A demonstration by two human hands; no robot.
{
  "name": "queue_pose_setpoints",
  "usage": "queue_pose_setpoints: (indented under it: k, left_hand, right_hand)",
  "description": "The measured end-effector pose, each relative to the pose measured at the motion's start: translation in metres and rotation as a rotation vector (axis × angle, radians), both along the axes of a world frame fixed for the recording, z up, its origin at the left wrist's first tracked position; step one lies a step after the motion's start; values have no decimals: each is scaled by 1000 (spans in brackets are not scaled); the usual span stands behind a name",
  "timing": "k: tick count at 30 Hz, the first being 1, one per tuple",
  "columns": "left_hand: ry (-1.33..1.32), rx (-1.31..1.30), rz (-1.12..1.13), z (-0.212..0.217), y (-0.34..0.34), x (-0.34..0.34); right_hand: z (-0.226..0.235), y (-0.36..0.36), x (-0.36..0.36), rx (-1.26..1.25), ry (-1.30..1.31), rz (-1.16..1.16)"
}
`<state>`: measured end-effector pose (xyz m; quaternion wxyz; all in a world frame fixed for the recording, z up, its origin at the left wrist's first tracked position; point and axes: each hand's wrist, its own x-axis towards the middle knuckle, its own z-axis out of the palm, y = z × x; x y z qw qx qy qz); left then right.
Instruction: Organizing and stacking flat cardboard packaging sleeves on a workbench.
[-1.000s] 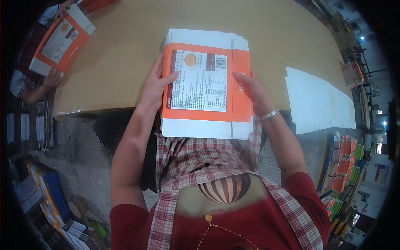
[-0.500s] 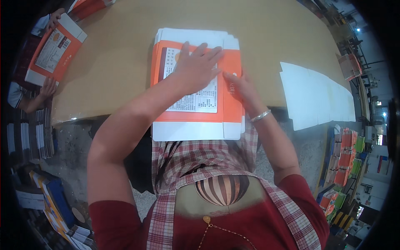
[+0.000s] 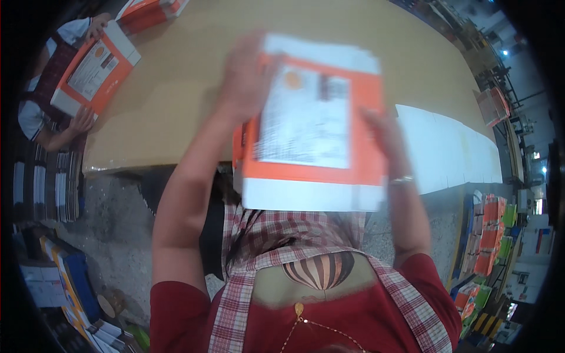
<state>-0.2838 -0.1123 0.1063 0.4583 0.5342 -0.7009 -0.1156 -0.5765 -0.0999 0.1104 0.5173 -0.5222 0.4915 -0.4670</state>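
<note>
A stack of flat orange-and-white printed cardboard sheets (image 3: 303, 188) is in front of me at the table's near edge, with a white printed panel on its top sheet. My left hand (image 3: 250, 76) is closed at its upper left edge, blurred by motion. My right hand (image 3: 385, 135) grips the right edge, its thumb over the top face and the other fingers hidden at the side. The stack is smeared by movement. Beneath its left side, another orange edge shows.
A brown table (image 3: 194, 59) spans the space ahead. White sheets (image 3: 447, 153) lie at its right edge. At the left, a co-worker's hands (image 3: 82, 120) hold a similar orange-and-white stack (image 3: 97, 70). More orange stacks (image 3: 150, 17) lie at the far left; colourful stacks (image 3: 491, 229) stand at the right.
My left hand has gone from lying across the top sheet to the stack's left edge. The stack has shifted right and slightly toward me, with my right hand at its right edge.
</note>
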Motion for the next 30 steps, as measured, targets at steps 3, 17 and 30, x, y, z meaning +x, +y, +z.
queue_pose_setpoints:
  k: [3, 17, 30]
  left_hand:
    - [575, 156, 112, 4, 44, 41]
    - [271, 358, 222, -103, 102, -54]
    - [886, 616, 295, -97, 145, -28]
  right_hand:
    - [35, -37, -161, -195, 10, -71]
    - [62, -54, 77, -722, 1502, 480]
    - [22, -35, 141, -605, 1179, 641]
